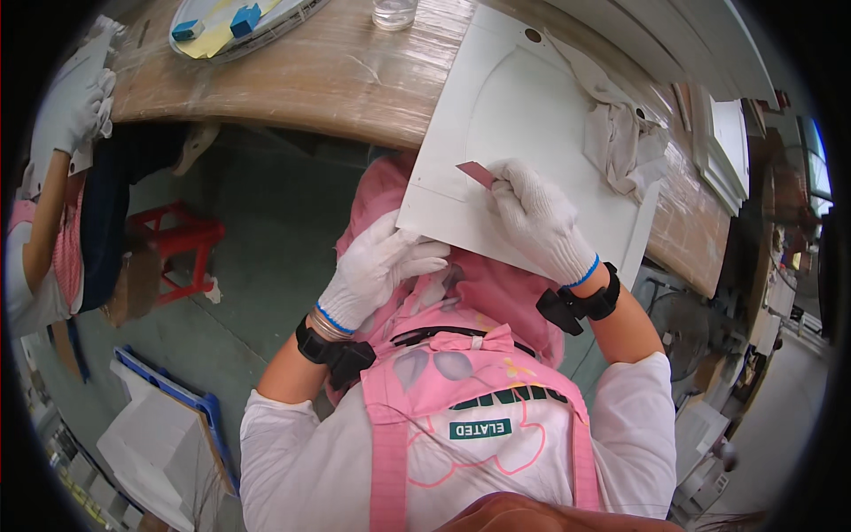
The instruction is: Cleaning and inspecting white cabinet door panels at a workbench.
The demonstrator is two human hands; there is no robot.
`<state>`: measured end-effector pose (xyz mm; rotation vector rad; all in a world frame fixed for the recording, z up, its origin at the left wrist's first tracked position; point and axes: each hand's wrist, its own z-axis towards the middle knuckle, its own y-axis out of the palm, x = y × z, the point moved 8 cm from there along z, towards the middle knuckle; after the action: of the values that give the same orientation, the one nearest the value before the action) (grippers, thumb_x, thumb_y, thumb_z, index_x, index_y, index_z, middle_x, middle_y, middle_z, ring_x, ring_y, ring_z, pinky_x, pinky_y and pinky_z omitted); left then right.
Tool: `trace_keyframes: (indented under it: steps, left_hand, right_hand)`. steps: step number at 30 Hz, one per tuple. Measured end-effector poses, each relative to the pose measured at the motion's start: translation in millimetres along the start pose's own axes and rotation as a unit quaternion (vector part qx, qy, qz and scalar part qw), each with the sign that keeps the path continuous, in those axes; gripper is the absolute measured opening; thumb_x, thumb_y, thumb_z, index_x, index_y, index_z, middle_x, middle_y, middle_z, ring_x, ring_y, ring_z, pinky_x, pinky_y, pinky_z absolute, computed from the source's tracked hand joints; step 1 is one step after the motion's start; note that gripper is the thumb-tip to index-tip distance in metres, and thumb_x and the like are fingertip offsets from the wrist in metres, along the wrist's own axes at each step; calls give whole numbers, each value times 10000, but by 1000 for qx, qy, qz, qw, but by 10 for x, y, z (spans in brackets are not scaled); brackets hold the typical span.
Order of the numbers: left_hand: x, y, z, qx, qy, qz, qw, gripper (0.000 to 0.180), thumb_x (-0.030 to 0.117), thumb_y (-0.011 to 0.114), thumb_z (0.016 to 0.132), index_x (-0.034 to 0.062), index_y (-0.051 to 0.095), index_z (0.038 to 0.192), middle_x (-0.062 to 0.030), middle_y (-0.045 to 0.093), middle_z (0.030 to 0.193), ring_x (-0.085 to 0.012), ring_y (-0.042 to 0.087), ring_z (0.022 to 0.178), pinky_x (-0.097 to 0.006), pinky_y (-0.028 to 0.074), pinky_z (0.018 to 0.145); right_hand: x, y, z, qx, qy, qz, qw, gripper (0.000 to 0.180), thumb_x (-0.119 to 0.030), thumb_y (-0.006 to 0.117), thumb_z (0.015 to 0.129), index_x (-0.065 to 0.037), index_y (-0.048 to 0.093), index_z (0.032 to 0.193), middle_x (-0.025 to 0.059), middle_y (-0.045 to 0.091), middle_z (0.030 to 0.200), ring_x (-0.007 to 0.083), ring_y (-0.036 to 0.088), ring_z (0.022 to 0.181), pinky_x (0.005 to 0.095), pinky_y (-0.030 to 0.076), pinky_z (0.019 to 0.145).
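Observation:
A white panel, with a shallow curved outline on its face, rests partly on the table and juts out over my lap. My left hand, in a white knit glove, is closed at the panel's near left corner; some of its fingers pass below the edge. In my gloved right hand is a small reddish-brown piece of sandpaper, pinched just above the panel's near part. A crumpled greyish-white cloth drapes over the panel's right side.
The table is covered in clear wrap. On it are a round tray with blue blocks and a glass. More white panels are stacked at right. A red stool stands left, near another gloved person.

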<state>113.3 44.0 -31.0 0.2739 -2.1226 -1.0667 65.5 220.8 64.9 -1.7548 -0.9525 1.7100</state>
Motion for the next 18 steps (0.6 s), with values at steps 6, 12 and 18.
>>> trace_keyframes:
  steps: [6,12,18]
  left_hand:
    - [89,146,9,-36,-3,-16,999,353,188,435,1063,-46,476,1325,-190,620,1211,-267,671,1059,-352,582,893]
    - [78,121,13,-16,-4,-31,999,371,197,447,1060,-57,468,1330,-194,624,1201,-263,681,1034,-349,590,877]
    - [77,107,34,-9,-4,-36,999,366,199,457,1055,-63,484,1309,-197,638,1171,-265,688,1014,-354,594,875]
  right_hand:
    - [-243,258,100,6,-128,-94,987,328,-39,556,876,-89,633,1191,158,666,878,354,660,785,427,518,696]
    - [-265,332,134,6,-120,-139,983,389,-63,575,865,-154,633,1239,144,632,837,358,632,729,448,492,628]
    - [-270,365,138,-1,-133,-174,976,434,-75,601,844,-176,634,1265,127,617,799,334,626,698,430,482,587]
